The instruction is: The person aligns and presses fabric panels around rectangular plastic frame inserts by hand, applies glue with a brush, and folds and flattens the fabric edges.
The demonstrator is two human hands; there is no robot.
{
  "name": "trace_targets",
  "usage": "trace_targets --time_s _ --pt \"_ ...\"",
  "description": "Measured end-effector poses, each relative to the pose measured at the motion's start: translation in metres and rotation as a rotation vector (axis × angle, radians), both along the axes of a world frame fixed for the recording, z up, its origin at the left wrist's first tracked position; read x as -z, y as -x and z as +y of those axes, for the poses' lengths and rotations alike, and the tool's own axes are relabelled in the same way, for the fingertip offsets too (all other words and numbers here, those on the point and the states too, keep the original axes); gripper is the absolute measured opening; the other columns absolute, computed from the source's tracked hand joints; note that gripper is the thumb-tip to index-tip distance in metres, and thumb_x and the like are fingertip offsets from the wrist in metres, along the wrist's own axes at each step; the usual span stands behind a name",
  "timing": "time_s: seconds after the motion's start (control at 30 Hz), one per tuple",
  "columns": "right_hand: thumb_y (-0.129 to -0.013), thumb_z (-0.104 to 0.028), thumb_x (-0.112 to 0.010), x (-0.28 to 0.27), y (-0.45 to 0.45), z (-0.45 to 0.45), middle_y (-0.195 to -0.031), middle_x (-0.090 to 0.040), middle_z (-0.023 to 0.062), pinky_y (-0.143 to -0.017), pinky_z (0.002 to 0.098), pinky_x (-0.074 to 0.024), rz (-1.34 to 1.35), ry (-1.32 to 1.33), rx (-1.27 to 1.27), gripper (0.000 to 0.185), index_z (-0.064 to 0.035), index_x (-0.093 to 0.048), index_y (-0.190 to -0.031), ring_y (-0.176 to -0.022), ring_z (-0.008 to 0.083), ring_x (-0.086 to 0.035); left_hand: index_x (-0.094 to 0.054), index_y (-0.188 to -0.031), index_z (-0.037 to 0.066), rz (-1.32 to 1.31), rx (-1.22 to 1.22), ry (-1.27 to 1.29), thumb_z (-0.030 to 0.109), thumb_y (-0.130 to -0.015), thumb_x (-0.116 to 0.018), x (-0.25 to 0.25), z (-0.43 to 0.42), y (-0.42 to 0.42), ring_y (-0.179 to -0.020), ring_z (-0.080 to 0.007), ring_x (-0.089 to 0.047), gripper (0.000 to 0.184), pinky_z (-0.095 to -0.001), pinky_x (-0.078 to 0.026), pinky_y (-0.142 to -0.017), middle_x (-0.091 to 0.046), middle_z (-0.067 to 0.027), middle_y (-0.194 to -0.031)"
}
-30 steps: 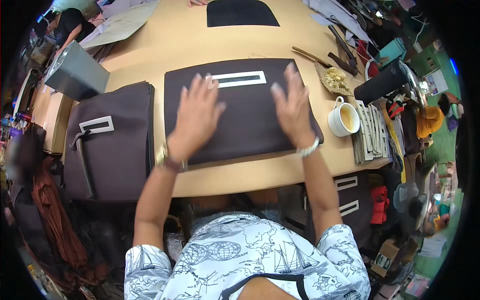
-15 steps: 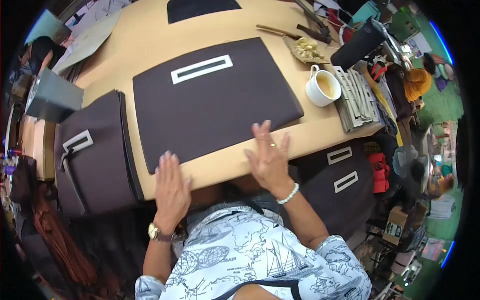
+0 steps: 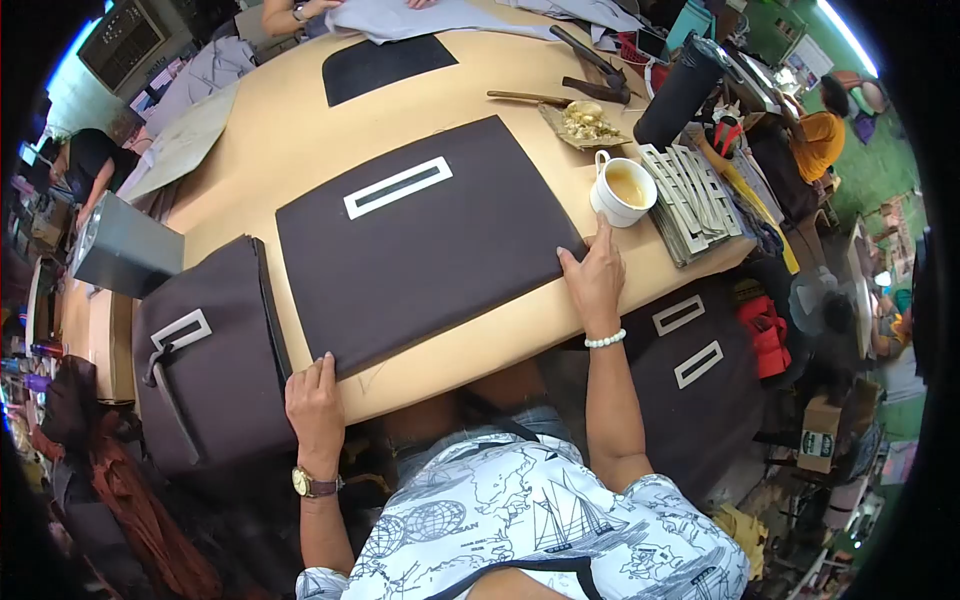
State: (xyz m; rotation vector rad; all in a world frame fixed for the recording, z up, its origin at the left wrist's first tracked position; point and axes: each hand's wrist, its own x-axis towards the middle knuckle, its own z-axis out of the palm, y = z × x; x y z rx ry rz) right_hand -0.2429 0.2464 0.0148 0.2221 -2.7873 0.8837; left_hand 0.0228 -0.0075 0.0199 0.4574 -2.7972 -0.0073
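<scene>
A dark brown panel (image 3: pixel 430 240), like leather or cloth, lies flat on the table with a white rectangular frame (image 3: pixel 398 188) near its far edge. My left hand (image 3: pixel 315 408) is closed at the panel's near left corner, fingertips on the edge and thumb hidden. At the near right corner, my right hand (image 3: pixel 597 275) grips the panel, thumb on its edge and fingers along the outer side. Just beyond those fingers stands a white cup (image 3: pixel 612 208) holding a light brown drink. Left of the panel, folded brown pieces (image 3: pixel 225 350) drape over the table edge.
A grey metal box (image 3: pixel 125 245) stands at the left. Stacked pale frames (image 3: pixel 690 205), a black cylinder (image 3: pixel 680 95), a hammer (image 3: pixel 600 88) and a wrapper of crumbly food (image 3: pixel 585 125) sit at the right. Another person's hands (image 3: pixel 310 10) are at the far edge, near pale cloth (image 3: pixel 430 18).
My hands have moved apart from above the near edge to the panel's two near corners, the right one going farther right. The view has shifted, showing more of the table's far side.
</scene>
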Motion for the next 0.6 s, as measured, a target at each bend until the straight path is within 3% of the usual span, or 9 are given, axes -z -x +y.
trace_targets --time_s 0.17,0.2,0.3,0.33,0.37,0.43,0.47,0.57,0.6 --pt "-0.071 -0.005 -0.069 0.007 0.006 0.009 -0.09 -0.06 0.0167 -0.073 0.0412 -0.0463 -0.041 0.335 -0.068 0.073 0.0003 -0.032 -0.134 -0.072 0.0307 -0.058 -0.064 -0.101 0.0 0.252 -0.056 -0.113 -0.002 -0.076 -0.059 -0.005 0.003 -0.009 -0.084 -0.0281 -0.058 0.025 -0.0372 -0.047 -0.076 -0.063 -0.0113 -0.093" --pt "-0.072 -0.005 -0.069 0.007 0.004 0.012 -0.093 -0.059 0.0169 -0.071 0.0405 -0.0469 -0.039 0.387 -0.058 0.074 -0.0001 -0.03 -0.135 -0.07 0.0301 -0.057 -0.066 -0.098 0.0 0.346 -0.066 -0.162 -0.003 -0.077 -0.06 -0.01 0.009 -0.012 -0.074 -0.0233 -0.058 0.022 -0.0322 -0.047 -0.067 -0.061 -0.0105 -0.088" --pt "-0.074 -0.008 -0.071 0.003 -0.009 0.014 -0.107 -0.054 0.0165 -0.077 0.0372 -0.0465 0.063 0.881 0.084 0.079 0.0013 -0.024 -0.138 -0.082 0.0247 -0.057 -0.066 -0.098 -0.002 0.31 -0.285 -0.589 -0.003 -0.078 -0.06 -0.023 0.037 -0.032 -0.065 -0.0163 -0.054 0.021 -0.0259 -0.042 -0.058 -0.056 -0.0089 -0.078" --pt "-0.075 -0.011 -0.072 0.016 -0.004 0.019 -0.119 -0.047 0.017 -0.08 0.0331 -0.0461 0.132 0.815 0.09 0.091 0.0012 -0.011 -0.141 -0.096 0.0218 -0.053 -0.066 -0.101 -0.002 0.404 -0.231 -0.688 -0.003 -0.081 -0.059 -0.014 0.043 -0.036 -0.057 -0.0097 -0.047 0.021 -0.0232 -0.036 -0.051 -0.054 -0.005 -0.07" --pt "-0.075 -0.011 -0.072 0.026 -0.005 0.025 -0.118 -0.047 0.018 -0.081 0.0322 -0.0459 0.036 0.911 0.106 0.093 0.0011 -0.007 -0.142 -0.098 0.0218 -0.052 -0.066 -0.103 -0.001 0.422 -0.353 -1.033 -0.001 -0.084 -0.058 -0.012 0.055 -0.04 -0.055 -0.0074 -0.048 0.021 -0.0216 -0.038 -0.051 -0.057 -0.002 -0.067" --pt "-0.075 -0.011 -0.072 0.016 -0.023 0.011 -0.117 -0.047 0.0202 -0.082 0.0305 -0.0456 -0.16 1.104 0.133 0.099 0.0008 0.0 -0.142 -0.104 0.0216 -0.05 -0.065 -0.105 -0.002 0.374 -0.371 -1.361 0.001 -0.085 -0.056 -0.004 0.068 -0.05 -0.057 -0.0064 -0.051 0.021 -0.0204 -0.041 -0.052 -0.06 -0.0014 -0.069" --pt "-0.076 -0.01 -0.07 0.016 -0.03 0.004 -0.118 -0.047 0.0262 -0.083 0.03 -0.0456 -0.148 1.161 0.034 0.102 0.0 0.008 -0.141 -0.104 0.0239 -0.052 -0.065 -0.105 -0.002 0.361 -0.313 -1.445 0.001 -0.085 -0.056 0.001 0.073 -0.052 -0.06 -0.0076 -0.055 0.022 -0.0198 -0.042 -0.053 -0.061 -0.003 -0.073" --pt "-0.078 -0.007 -0.067 0.008 -0.037 -0.007 -0.119 -0.046 0.0297 -0.084 0.0297 -0.0458 -0.238 0.952 -0.005 0.098 0.0005 0.008 -0.141 -0.104 0.0247 -0.053 -0.064 -0.106 -0.004 0.281 -0.087 -1.697 0.002 -0.086 -0.054 0.017 0.073 -0.064 -0.083 -0.0115 -0.06 0.023 -0.0218 -0.046 -0.062 -0.062 -0.0091 -0.096" --pt "-0.079 -0.002 -0.061 0.006 -0.035 -0.013 -0.127 -0.039 0.0351 -0.092 0.0342 -0.0427 -0.235 0.986 -0.046 0.094 -0.0001 0.01 -0.141 -0.11 0.0336 -0.052 -0.063 -0.107 -0.004 0.315 -0.071 -1.779 0.002 -0.086 -0.053 0.019 0.074 -0.064 -0.088 -0.0121 -0.059 0.024 -0.0227 -0.047 -0.064 -0.062 -0.0093 -0.1"
